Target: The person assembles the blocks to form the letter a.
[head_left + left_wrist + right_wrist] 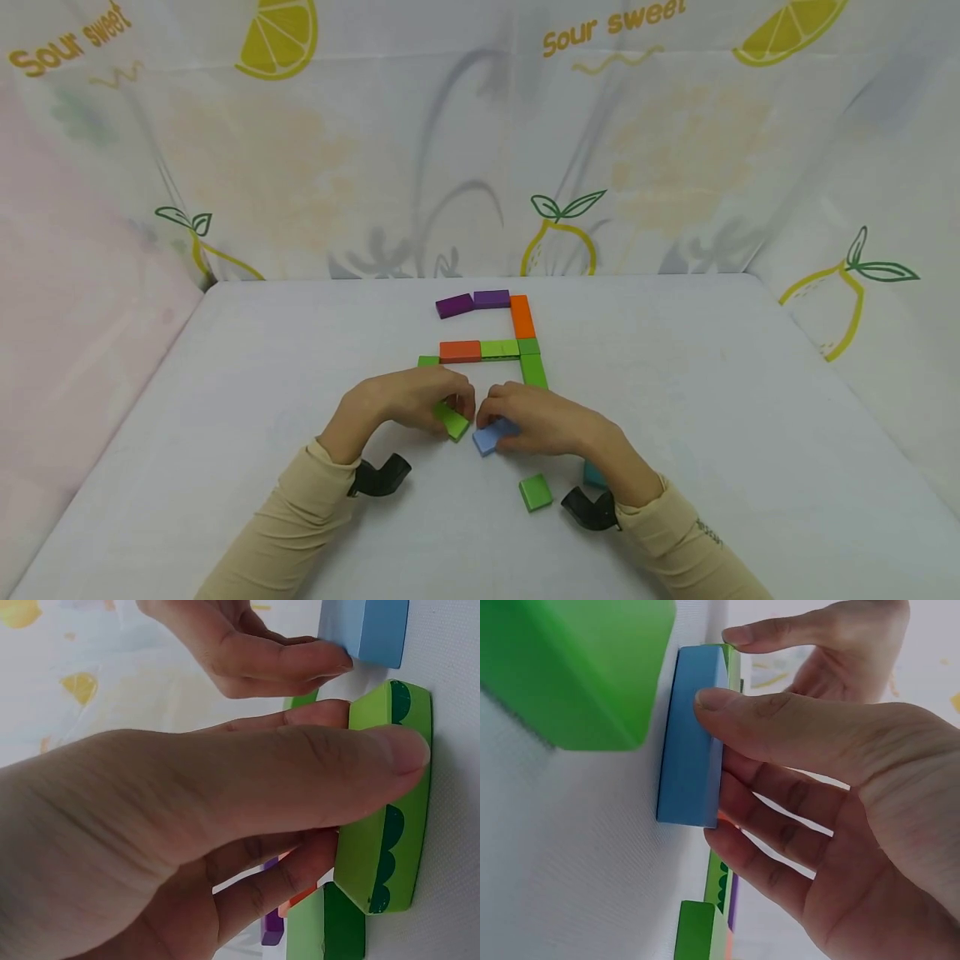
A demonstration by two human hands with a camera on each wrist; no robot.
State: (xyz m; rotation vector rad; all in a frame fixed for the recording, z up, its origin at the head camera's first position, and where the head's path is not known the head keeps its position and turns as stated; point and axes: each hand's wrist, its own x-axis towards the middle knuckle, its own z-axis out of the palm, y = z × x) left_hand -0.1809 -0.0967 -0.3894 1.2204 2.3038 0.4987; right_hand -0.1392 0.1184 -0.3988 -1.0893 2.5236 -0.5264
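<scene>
With thumb and fingers, my left hand [412, 398] pinches a light green block [453, 422]. Dark green scallops run along that block's side in the left wrist view, and it stands at the cloth. My right hand [547, 418] grips a plain blue block [491, 437] between its thumb on the near face and fingers behind; the right wrist view shows the whole long face of this blue block [679, 772]. The two held blocks lie close together, nearly end to end, in front of a line of coloured blocks. Part of a green block [428, 362] shows beyond my left hand.
Laid-out blocks: two purple [492, 299], an orange [522, 317], a red-orange [460, 352], a light green [499, 350], a small green [528, 347] and a longer green [534, 371]. Nearer are a green block [536, 492] and a teal block [594, 473], partly behind my right wrist.
</scene>
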